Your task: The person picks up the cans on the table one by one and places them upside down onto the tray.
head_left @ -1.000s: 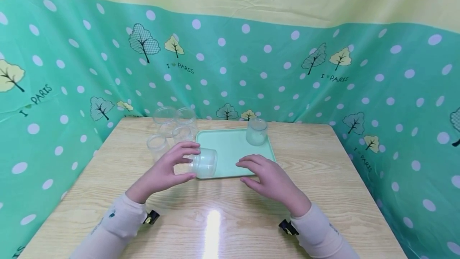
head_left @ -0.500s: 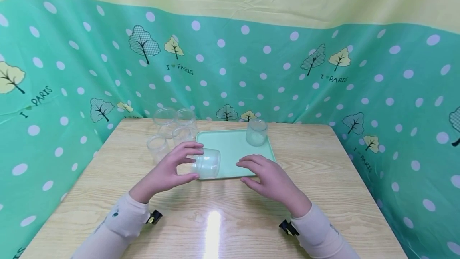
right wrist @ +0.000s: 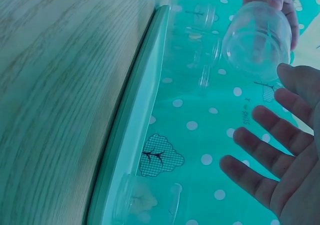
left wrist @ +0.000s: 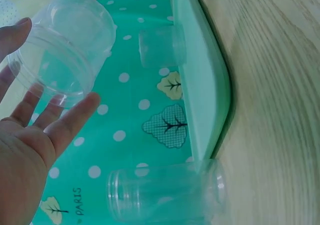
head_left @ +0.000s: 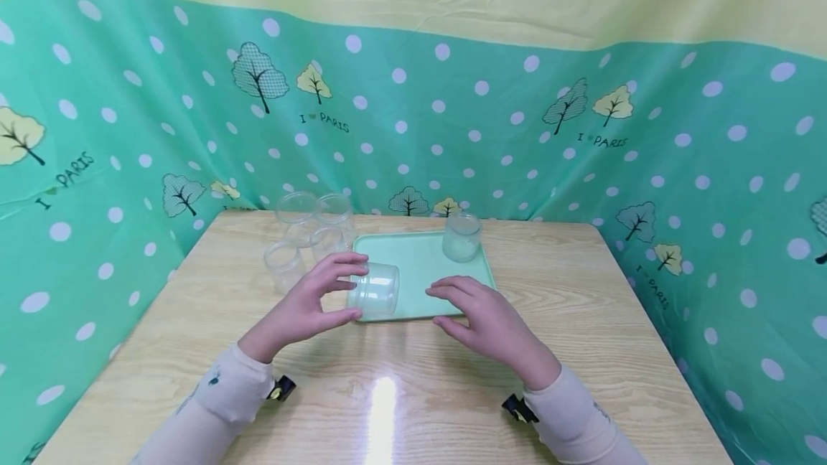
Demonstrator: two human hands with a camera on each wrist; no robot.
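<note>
Held clear jar [head_left: 379, 290], on its side above the 8 o'clock edge of the green tray [head_left: 413, 257]; its mouth faces my left palm. My left hand [head_left: 298, 311] grasps it near the rim, fingers [head_left: 345, 258] opposing the thumb [head_left: 340, 318]; light, even pressure should best keep it from slipping. My right hand [head_left: 484, 321], at 4 o'clock, is relaxed and holds nothing. A second jar [head_left: 461, 241] stands at 2 o'clock; further jars [head_left: 283, 270] cluster toward 10 o'clock on the tabletop [head_left: 439, 393], their overlapping transparent walls hard to separate, bases partly hidden.
</note>
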